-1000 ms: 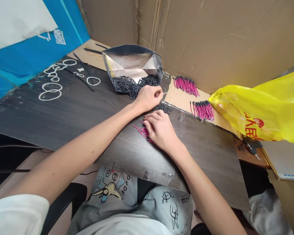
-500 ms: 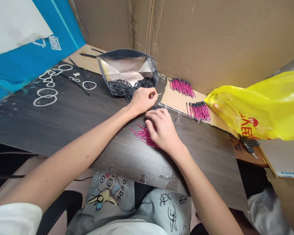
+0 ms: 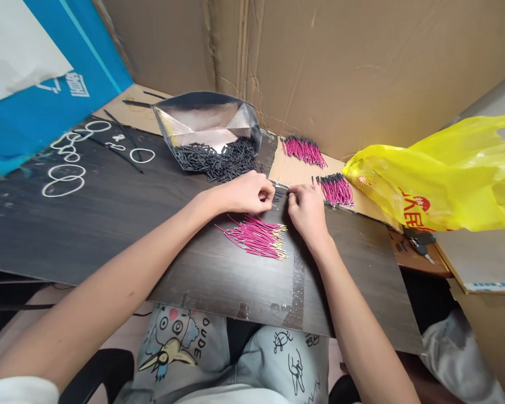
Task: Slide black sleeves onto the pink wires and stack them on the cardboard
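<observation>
Diffuse light left a pale sheen on the bench [image 3: 219, 283] and reflections inside the silvery pouch [image 3: 206, 137]; the magenta wires [image 3: 255, 235] looked slightly soft, and wide-angle distortion stretched the edges.

White sleeve [image 3: 21, 390], grey trousers [image 3: 263, 356], printed cartoons [image 3: 168, 353]

- Seems a makeshift small-parts workshop corner; whether home or business, cannot tell.
- Dark tabletop [image 3: 362, 269], strips of clear tape [image 3: 298, 283] on it, hemmed in by brown cardboard [image 3: 362, 67] and a blue panel [image 3: 17, 137].
- Bunched pink wires [image 3: 256, 238] near an open, silver-lined pouch [image 3: 208, 119] of short black tubes [image 3: 219, 161].
- Yellow plastic bag [image 3: 458, 174] and keys [image 3: 421, 247], right.
</observation>
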### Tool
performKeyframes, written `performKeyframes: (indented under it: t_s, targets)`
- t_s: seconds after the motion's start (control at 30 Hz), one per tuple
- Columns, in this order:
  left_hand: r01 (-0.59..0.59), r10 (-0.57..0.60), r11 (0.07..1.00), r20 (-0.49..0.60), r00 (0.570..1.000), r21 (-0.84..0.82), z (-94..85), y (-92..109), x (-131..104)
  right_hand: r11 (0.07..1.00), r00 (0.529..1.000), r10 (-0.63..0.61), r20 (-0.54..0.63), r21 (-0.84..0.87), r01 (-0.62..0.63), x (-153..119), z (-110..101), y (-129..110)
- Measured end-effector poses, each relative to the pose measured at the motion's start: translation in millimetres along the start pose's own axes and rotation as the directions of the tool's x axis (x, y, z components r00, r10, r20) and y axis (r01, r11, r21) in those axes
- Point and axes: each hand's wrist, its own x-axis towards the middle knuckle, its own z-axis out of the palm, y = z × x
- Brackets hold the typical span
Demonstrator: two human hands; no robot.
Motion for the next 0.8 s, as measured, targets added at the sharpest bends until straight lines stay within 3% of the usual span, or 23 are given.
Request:
performKeyframes:
  t_s: [0.23, 0.57, 0.8]
  targets:
    - [-0.006, 0.016, 0.999, 0.181, 0.983, -0.051, -2.1, 10, -3, 0.999, 0.998, 0.032, 0.051, 0.030, -0.033, 4, 6, 7]
    - [-0.031, 0.033, 0.999, 0.222, 0.975, -0.012, 6.2, 22, -2, 0.999, 0.999, 0.035, 0.032, 0.026, -0.036, 5, 5, 6]
    - [-0.020, -0.013, 0.991, 0.252, 0.968, 0.130, 3.6, 32, -1, 0.999, 0.999, 0.029, 0.042, 0.029, -0.030, 4, 5, 7]
